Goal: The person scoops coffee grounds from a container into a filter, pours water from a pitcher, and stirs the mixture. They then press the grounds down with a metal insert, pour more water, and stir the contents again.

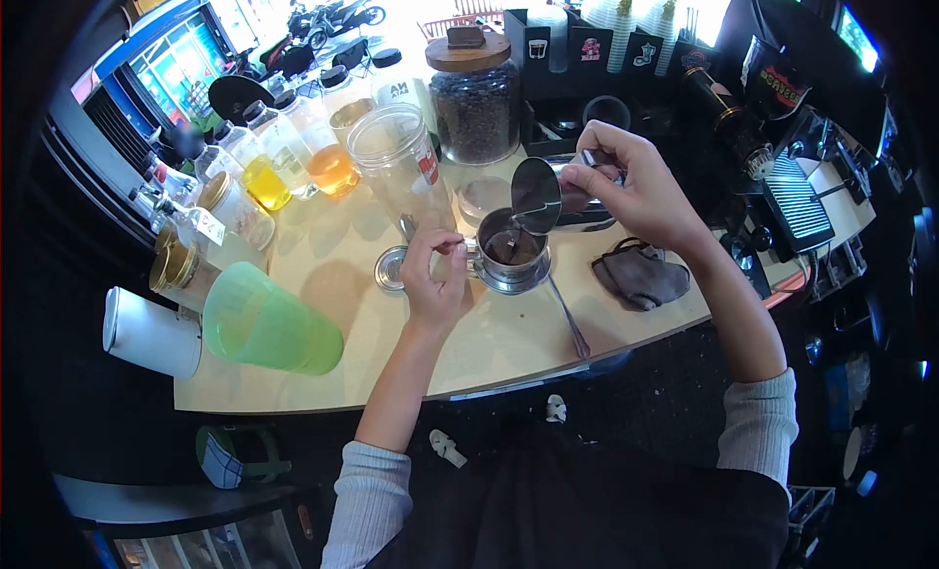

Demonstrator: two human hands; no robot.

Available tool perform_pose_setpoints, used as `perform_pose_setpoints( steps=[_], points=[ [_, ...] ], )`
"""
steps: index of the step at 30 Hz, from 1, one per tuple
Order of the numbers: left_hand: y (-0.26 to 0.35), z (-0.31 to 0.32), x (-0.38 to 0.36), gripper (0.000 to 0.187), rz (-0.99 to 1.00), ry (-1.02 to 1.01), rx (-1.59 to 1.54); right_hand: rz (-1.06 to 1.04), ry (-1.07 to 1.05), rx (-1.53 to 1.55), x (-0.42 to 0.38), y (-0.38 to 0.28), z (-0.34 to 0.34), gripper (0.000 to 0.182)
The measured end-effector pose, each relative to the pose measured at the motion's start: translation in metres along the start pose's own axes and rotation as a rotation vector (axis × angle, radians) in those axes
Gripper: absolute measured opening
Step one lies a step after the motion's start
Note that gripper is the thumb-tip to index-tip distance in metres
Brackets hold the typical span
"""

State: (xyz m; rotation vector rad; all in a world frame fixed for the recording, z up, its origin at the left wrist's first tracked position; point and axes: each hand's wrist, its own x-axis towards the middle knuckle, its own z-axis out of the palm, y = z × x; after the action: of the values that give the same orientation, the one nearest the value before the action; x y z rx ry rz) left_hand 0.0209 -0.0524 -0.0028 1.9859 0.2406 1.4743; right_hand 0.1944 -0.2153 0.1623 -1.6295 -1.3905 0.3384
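Head view: left fingers [458, 268] hold a handled cup [515, 278], right fingers [587, 182] a pitcher [536, 193], room before the table edge [313, 401].

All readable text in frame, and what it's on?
"AN": black-lidded bottle; line beneath looks like "BATA", uncertain.
Too small or blurred to read: red label on glass jar, pink sticker on black cup organizer, lettering on black container, white label on clear bottle.

A shiny silver metal pitcher [581, 215], tipped sideways in the air, its mouth toward the left, just over a round silver metal cup [514, 275], upright on the pale surface [489, 349], open-topped, dark inside, its handle at the left.
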Motion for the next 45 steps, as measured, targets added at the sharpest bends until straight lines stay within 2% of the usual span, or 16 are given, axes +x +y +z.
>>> perform_pose_setpoints(
  steps=[12,21,27,36,39,45],
  points=[
    [0.002,-0.001,0.001,0.010,0.003,-0.001,0.005,-0.041,0.016,-0.059,0.001,-0.008,-0.005,0.024],
    [0.002,-0.001,0.001,0.009,0.010,-0.005,0.001,0.012,-0.001,0.009,0.005,-0.010,-0.003,0.022],
    [0.001,0.000,0.002,0.009,0.004,0.005,0.003,-0.032,0.022,-0.083,0.005,-0.004,-0.009,0.024],
    [0.003,-0.001,0.002,0.009,0.003,-0.003,0.012,0.000,0.013,-0.024,0.001,-0.004,-0.010,0.024],
    [0.002,0.000,0.002,0.009,0.002,0.010,0.008,0.002,0.001,0.110,0.001,-0.004,-0.007,0.024],
    [0.004,0.000,0.003,0.010,-0.007,0.022,0.013,-0.050,-0.008,-0.058,0.005,-0.005,-0.003,0.024]
  ],
)
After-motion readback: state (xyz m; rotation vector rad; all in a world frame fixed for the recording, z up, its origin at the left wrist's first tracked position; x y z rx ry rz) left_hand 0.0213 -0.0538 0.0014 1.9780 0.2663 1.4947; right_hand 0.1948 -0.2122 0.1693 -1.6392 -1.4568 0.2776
